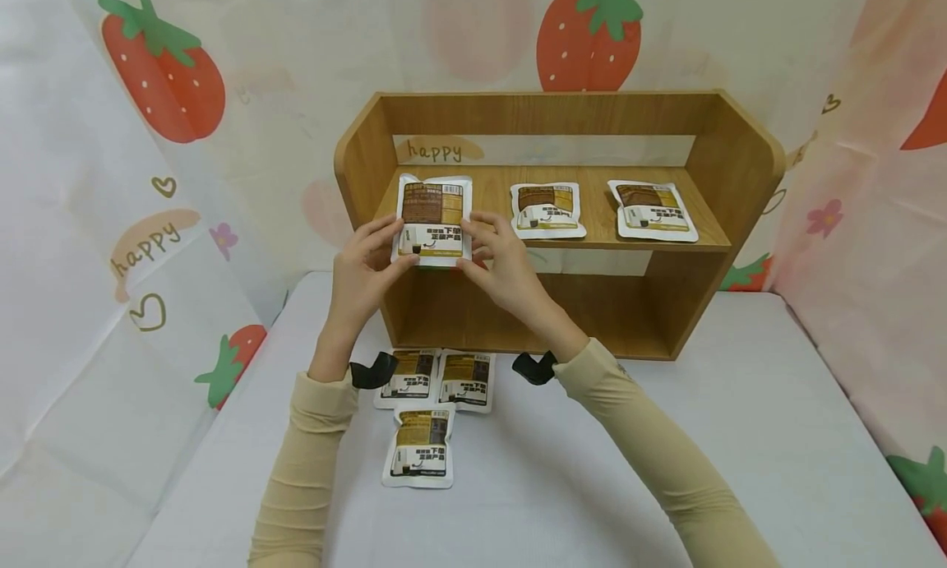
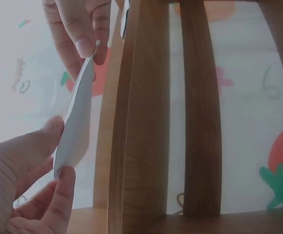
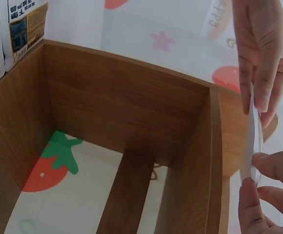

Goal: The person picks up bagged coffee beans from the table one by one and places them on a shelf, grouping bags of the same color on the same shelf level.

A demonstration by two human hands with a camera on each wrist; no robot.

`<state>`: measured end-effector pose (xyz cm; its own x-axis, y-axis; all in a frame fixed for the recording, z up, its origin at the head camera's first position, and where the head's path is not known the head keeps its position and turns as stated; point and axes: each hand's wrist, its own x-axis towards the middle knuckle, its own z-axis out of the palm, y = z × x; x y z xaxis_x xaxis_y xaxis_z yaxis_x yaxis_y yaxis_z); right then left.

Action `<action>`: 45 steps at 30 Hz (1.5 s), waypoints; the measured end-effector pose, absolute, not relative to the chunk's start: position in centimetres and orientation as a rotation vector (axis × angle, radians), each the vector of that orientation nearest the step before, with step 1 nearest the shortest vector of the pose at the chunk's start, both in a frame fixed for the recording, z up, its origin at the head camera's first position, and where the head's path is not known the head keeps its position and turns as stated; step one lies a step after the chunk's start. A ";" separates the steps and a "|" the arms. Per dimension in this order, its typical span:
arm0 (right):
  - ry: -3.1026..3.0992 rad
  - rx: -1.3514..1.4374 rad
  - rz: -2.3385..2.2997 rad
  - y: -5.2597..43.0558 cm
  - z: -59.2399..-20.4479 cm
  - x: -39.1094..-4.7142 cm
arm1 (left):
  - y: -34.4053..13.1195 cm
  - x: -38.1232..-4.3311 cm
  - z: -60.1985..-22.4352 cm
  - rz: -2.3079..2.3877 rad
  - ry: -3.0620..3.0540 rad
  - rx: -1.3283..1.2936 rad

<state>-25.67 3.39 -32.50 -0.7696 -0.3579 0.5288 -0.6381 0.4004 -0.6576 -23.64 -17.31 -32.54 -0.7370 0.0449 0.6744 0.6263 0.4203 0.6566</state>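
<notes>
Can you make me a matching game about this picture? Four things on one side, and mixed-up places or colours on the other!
Things:
1. The held packet
2. The group of three packets
3. The pair of packets
4. The sleeves

Places and colours:
A. Lying on the white table
B. Beige
C. Pinched by the left hand and the right hand
D. Lying on the upper shelf

Right pairs: 1-C, 2-A, 3-D, 4-B

"happy" on backdrop (image 1: 155, 243), "下单" on packet (image 1: 432, 220)
</notes>
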 end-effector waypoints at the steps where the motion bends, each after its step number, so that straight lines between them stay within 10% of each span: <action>1: -2.369 0.865 1.310 3.4 -32.4 -25.7 | -17.5 -24.1 -32.8 -1.328 -2.104 -0.560; 45: -2.680 0.760 0.741 1.2 -30.6 -28.2 | -17.4 -28.4 -33.1 -0.989 -2.371 -0.430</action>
<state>-28.20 1.16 -30.55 -0.8298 -0.4163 0.3717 -0.5481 0.7334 -0.4021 -28.42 -17.36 -33.14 -0.8084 0.0855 0.5824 0.4739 0.6813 0.5578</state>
